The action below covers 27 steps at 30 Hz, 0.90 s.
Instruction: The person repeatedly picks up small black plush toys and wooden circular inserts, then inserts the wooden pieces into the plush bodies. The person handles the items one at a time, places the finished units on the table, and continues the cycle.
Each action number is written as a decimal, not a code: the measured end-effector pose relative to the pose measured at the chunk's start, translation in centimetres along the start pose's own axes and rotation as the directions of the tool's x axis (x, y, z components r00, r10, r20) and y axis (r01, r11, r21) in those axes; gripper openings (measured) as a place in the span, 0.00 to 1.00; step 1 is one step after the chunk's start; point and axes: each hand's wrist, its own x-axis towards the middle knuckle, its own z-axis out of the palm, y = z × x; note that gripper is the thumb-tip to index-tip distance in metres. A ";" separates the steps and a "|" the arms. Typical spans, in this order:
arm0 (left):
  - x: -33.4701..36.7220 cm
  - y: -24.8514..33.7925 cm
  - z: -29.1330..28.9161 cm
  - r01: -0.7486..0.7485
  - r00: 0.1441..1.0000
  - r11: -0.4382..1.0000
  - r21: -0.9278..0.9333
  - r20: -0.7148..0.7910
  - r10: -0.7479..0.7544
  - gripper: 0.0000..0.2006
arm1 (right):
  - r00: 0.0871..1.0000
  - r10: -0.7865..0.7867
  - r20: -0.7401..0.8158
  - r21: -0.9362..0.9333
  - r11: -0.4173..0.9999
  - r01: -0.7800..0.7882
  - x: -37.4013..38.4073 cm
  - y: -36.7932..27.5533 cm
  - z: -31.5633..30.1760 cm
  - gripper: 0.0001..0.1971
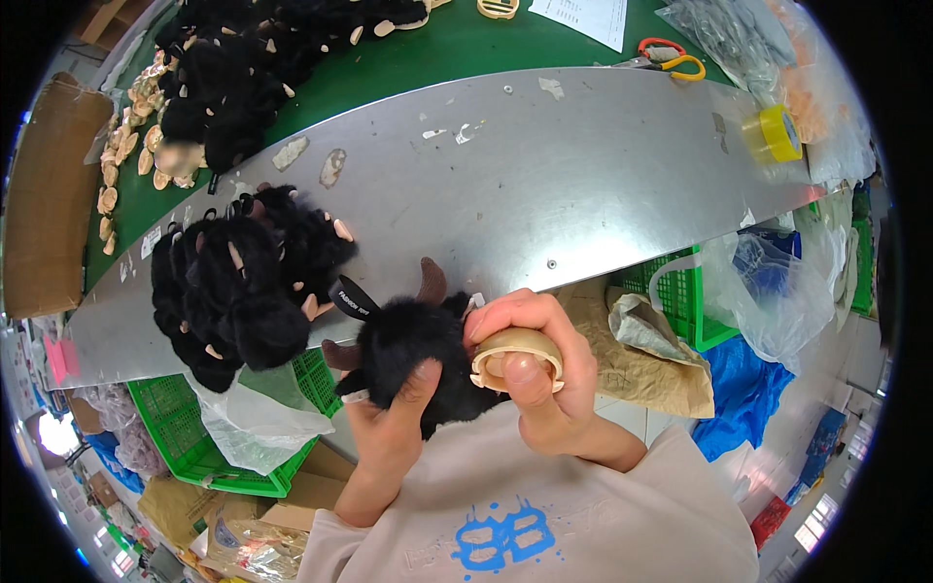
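A black plush toy [413, 340] with brown horns and a black ribbon loop is in my left hand [389, 428], whose thumb presses into the fur. My right hand [559, 398] is closed around a beige, cup-shaped plastic shell [523, 344], its thumb inside the hollow. The shell sits against the toy's right side; whether it is joined to the fur cannot be seen. Left of my hands, a heap of similar black plush toys [243, 282] lies on the metal tabletop [437, 204].
Farther back on the green surface [389, 68] lie more black plush pieces [233, 87] and beige plastic parts [110, 199]. Scissors [671, 60] and yellow tape [779, 133] are at the far right. Green crates [160, 418] stand below the table's near edge.
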 end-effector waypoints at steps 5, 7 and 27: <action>0.0 0.3 0.4 -0.047 0.998 0.999 0.005 0.040 0.047 0.13 | 0.998 -0.061 0.022 -0.094 0.994 0.063 0.1 0.3 0.0 0.14; 0.0 0.3 0.4 -0.047 0.998 0.999 -0.001 0.048 0.047 0.13 | 0.998 -0.063 0.019 -0.110 0.992 0.065 0.1 0.4 0.0 0.14; 0.6 -2.0 0.8 -0.334 0.922 0.888 0.317 -0.085 0.377 0.15 | 0.968 -0.250 -0.008 -0.350 0.908 0.232 2.1 4.2 1.3 0.19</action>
